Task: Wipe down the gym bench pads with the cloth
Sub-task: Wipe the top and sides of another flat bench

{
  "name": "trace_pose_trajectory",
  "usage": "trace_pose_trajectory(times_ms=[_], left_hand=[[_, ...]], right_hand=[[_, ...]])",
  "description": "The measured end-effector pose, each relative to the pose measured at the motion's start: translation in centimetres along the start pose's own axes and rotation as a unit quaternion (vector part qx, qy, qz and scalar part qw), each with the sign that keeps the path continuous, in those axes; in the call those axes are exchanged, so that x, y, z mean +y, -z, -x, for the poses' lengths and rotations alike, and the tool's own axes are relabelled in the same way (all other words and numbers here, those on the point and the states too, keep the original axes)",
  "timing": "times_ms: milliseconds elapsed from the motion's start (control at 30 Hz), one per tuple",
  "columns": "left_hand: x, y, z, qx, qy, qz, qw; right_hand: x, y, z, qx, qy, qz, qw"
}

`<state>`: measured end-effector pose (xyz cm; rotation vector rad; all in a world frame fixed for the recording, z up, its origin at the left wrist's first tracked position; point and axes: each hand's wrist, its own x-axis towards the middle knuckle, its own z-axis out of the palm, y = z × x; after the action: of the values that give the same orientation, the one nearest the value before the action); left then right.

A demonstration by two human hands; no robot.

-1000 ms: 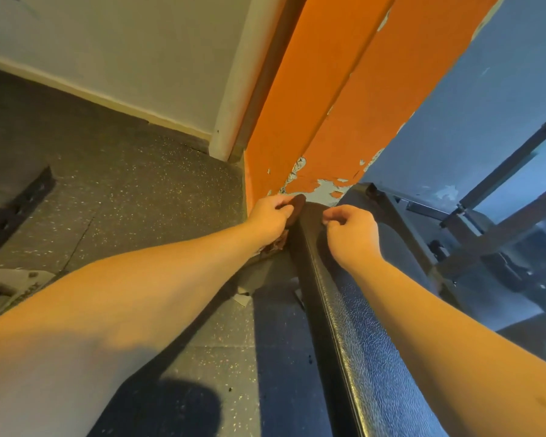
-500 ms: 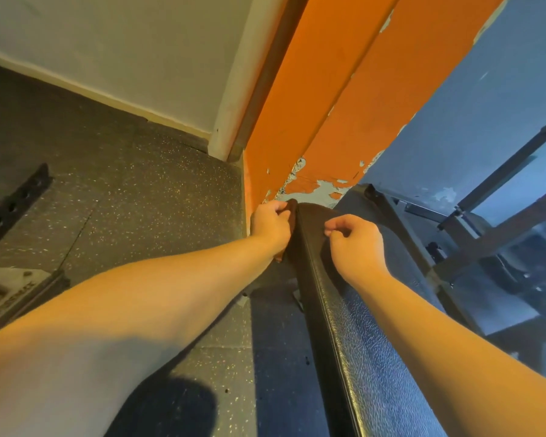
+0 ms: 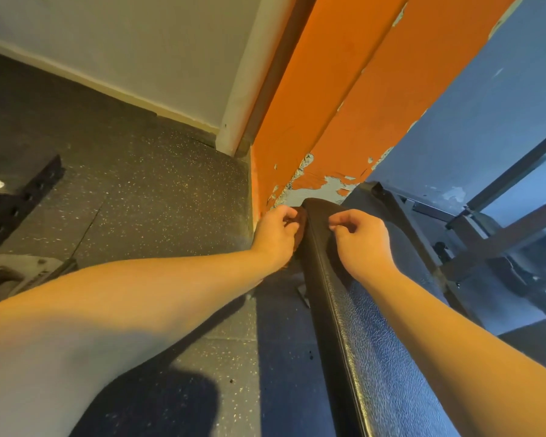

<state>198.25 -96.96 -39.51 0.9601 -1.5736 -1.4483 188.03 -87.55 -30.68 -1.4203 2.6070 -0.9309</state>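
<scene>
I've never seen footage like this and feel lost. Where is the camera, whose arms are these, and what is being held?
There is no machine here. A person wears one wide-angle camera on the head, looking forward and down, so both bare arms reach away from you. The long black thing is a gym bench pad. Its far end sits by a peeling orange wall, above a speckled floor. The left hand grips a brownish cloth against the pad's left side. The right hand is on the pad's top with fingers curled; whether it pinches anything is unclear.
</scene>
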Motion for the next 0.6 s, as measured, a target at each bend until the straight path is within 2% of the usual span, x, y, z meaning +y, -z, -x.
trace_pose_trajectory(times_ms=[133, 333, 433, 600], left_hand=[[-0.1, 0.1, 1.3, 0.0, -0.037, -0.017, 0.999], [-1.1, 1.1, 5.1, -0.065, -0.105, -0.049, 0.991], [-0.6, 1.2, 3.7, -0.054, -0.096, -0.066, 0.992], [-0.1, 0.2, 2.1, -0.003, -0.033, -0.019, 0.999]], right_hand=[[0.0, 0.2, 0.7, -0.008, 0.0, -0.01, 1.0], [-0.1, 0.5, 1.5, -0.014, 0.014, -0.018, 1.0], [0.0, 0.3, 1.7, -0.018, 0.011, -0.026, 0.999], [-0.2, 0.5, 1.9, -0.009, 0.006, -0.019, 1.0]])
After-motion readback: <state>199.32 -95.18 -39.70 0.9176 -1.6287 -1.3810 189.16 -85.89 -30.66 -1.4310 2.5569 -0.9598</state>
